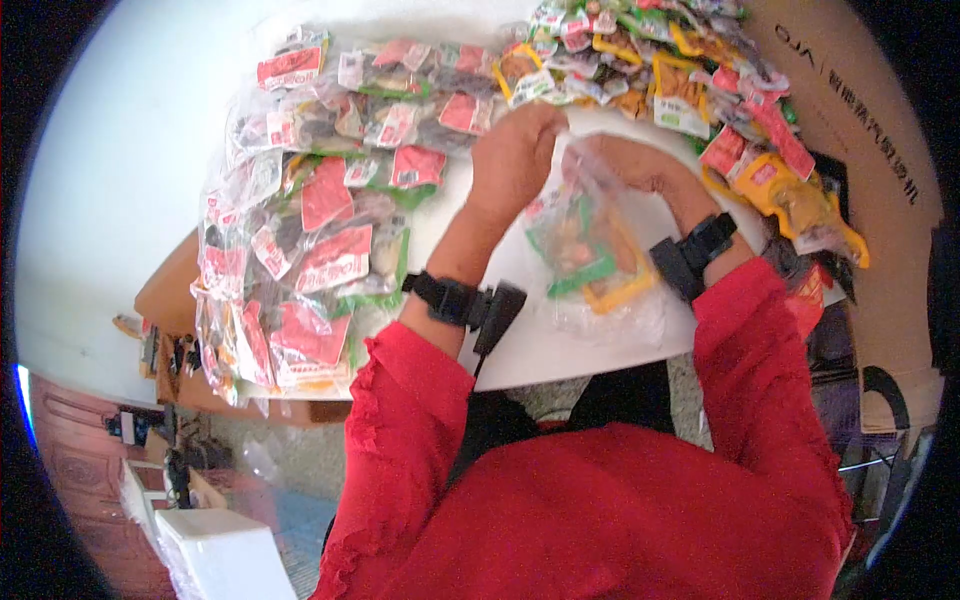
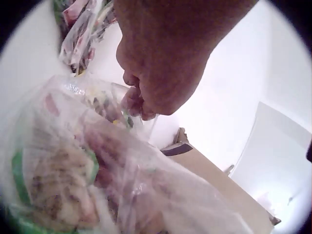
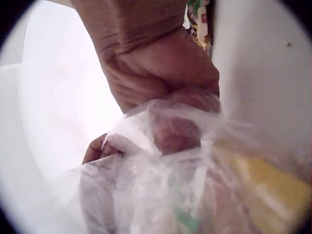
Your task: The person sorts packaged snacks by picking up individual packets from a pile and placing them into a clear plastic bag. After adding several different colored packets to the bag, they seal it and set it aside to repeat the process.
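Two hands gripping a filled clear plastic bag on a white surface
Nearest are red sleeves. Past them the bag lies close to the surface's near edge, with food packs inside. The left hand pinches the bag's mouth with curled fingers, and the right hand grips the film opposite. Heaps of snack packets lie beyond. The thin film could slip from a pinch or tear, spilling packs over the edge
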`<state>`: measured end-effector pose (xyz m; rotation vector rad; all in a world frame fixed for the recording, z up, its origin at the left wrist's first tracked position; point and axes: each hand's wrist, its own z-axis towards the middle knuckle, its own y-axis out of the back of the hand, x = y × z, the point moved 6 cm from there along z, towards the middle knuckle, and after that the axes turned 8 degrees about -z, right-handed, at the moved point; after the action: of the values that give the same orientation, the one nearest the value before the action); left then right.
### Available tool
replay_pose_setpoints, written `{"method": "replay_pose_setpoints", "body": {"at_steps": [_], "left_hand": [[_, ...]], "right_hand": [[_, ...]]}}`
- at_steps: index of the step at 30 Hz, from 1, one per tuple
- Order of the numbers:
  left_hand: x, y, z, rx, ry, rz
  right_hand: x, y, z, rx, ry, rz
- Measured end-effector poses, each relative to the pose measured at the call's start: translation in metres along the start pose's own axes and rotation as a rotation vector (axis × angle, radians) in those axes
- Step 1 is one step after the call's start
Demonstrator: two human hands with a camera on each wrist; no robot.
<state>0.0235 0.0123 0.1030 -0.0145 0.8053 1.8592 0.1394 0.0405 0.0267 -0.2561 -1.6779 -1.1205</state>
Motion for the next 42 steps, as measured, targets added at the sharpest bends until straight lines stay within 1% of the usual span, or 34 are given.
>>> {"method": "replay_pose_setpoints", "body": {"at_steps": [2,3,4,5,6,8,9,10,12,13,15,16,18,19,21,25,27,30,33,37,39,42], "left_hand": [[0.016,-0.013,-0.012,0.070,0.181,-0.174],[0.025,-0.020,-0.018,0.092,0.290,-0.314],[0.029,-0.025,-0.023,0.116,0.401,-0.456],[0.032,-0.029,-0.029,0.110,0.472,-0.527],[0.033,-0.030,-0.032,0.094,0.470,-0.535],[0.046,-0.038,-0.041,0.074,0.575,-0.582],[0.049,-0.041,-0.042,0.069,0.527,-0.644],[0.050,-0.039,-0.043,0.049,0.531,-0.654],[0.049,-0.034,-0.042,0.016,0.482,-0.647],[0.053,-0.034,-0.043,0.002,0.482,-0.655],[0.063,-0.038,-0.047,-0.028,0.580,-0.779],[0.065,-0.037,-0.049,-0.038,0.580,-0.785],[0.072,-0.045,-0.057,0.004,0.744,-0.941],[0.072,-0.043,-0.057,-0.005,0.742,-0.948],[0.074,-0.046,-0.060,0.029,0.821,-0.965],[0.080,-0.052,-0.061,0.012,0.792,-0.915],[0.083,-0.055,-0.063,0.010,0.775,-0.938],[0.074,-0.047,-0.060,0.015,0.785,-1.025],[0.071,-0.044,-0.059,0.012,0.789,-1.072],[0.067,-0.042,-0.058,0.050,0.818,-1.136],[0.061,-0.038,-0.055,0.067,0.793,-1.216],[0.063,-0.042,-0.055,0.098,0.781,-1.229]], "right_hand": [[0.001,-0.014,0.002,0.195,0.061,-0.011],[0.005,-0.014,0.000,0.192,0.060,-0.031],[0.024,-0.022,-0.005,0.301,0.143,0.019],[0.037,-0.030,-0.009,0.415,0.222,0.072],[0.031,-0.031,-0.007,0.424,0.215,0.059],[0.024,-0.026,-0.004,0.343,0.239,0.083],[0.001,-0.019,-0.007,0.370,-0.127,0.182],[-0.001,-0.020,-0.008,0.383,-0.138,0.168],[-0.008,-0.015,-0.006,0.248,-0.216,0.338],[-0.008,-0.014,-0.005,0.254,-0.224,0.325],[-0.009,-0.012,-0.003,0.195,-0.236,0.397],[-0.012,-0.014,-0.002,0.200,-0.242,0.388],[-0.021,-0.013,0.002,0.068,-0.247,0.504],[-0.018,-0.014,0.001,0.071,-0.253,0.495],[-0.015,-0.013,0.000,0.051,-0.328,0.471],[-0.020,-0.010,0.000,0.081,-0.314,0.441],[-0.017,-0.010,0.001,0.070,-0.256,0.485],[-0.017,-0.010,-0.001,0.049,-0.236,0.527],[-0.010,-0.010,-0.003,0.071,-0.229,0.533],[-0.017,-0.010,-0.003,0.066,-0.268,0.544],[-0.020,-0.011,-0.003,0.090,-0.277,0.537],[-0.018,-0.010,-0.003,0.073,-0.287,0.511]]}}
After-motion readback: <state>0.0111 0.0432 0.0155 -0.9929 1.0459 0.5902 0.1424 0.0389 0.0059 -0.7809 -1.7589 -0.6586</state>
